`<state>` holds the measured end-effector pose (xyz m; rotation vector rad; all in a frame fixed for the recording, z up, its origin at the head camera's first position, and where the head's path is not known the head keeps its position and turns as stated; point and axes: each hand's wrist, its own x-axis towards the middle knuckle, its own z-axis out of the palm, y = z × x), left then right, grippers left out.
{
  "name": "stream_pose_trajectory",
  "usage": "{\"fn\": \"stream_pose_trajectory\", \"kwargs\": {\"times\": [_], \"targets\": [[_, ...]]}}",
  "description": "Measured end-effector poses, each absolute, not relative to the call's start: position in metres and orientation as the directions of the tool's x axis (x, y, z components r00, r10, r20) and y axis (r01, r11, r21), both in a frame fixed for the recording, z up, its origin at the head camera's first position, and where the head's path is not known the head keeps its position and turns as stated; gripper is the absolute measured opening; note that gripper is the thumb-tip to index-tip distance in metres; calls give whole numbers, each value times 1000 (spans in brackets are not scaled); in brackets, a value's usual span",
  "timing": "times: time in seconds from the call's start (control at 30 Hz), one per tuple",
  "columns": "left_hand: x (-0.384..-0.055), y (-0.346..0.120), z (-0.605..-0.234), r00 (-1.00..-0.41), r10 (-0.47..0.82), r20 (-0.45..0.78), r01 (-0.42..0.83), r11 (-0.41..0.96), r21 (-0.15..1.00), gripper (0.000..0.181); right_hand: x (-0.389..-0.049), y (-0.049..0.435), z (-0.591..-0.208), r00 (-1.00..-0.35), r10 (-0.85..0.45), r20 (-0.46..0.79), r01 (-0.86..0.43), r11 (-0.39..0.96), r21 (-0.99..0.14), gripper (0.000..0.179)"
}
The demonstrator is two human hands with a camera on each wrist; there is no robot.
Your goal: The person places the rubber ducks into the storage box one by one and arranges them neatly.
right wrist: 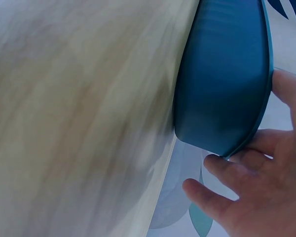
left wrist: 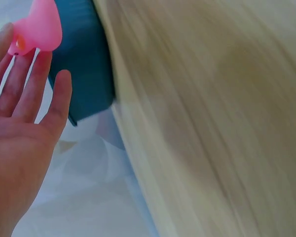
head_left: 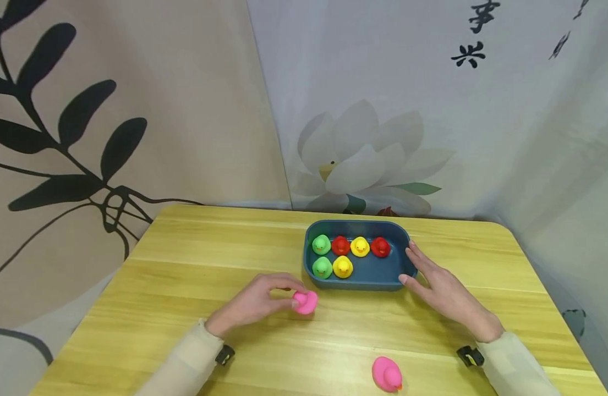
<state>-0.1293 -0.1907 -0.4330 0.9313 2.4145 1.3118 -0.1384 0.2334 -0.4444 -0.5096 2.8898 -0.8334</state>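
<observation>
My left hand (head_left: 264, 300) pinches a pink rubber duck (head_left: 305, 302) between thumb and fingertips, just off the near left corner of a dark blue tray (head_left: 373, 286). In the left wrist view the pink duck (left wrist: 42, 24) overlaps the tray's side wall. At the tray's right end, my right hand (head_left: 447, 291) rests its thumb and fingertips against the rim, fingers spread and fairly straight. Inside the tray stand two green ducks (head_left: 321, 245), two red ducks (head_left: 340, 246) and two yellow ducks (head_left: 360, 247), grouped toward the left and back.
Another pink duck (head_left: 387, 374) lies near the front of the wooden table (head_left: 224, 242), between the forearms. Behind the table hangs a printed cloth (head_left: 195, 110) with leaves, a flower and dark characters. Each wrist wears a small black device (head_left: 225, 355).
</observation>
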Motion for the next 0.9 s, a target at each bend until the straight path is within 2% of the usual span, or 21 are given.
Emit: {"fn": "stream_pose_trajectory", "kwargs": {"times": [0.27,0.57,0.9], "targets": [[-127,-166,-426,-815,558,159,390,325,862,26,-138,234,-444,-941,-339,11,-292,795,-531,78],[-131,-131,-424,-840,487,242,414,286,864,22,-139,233,-446,-939,-343,28,-305,792,-529,80],[-138,-81,-418,-906,348,241,373,387,843,23,-138,233,-448,-941,-337,23,-297,792,-534,78]]}}
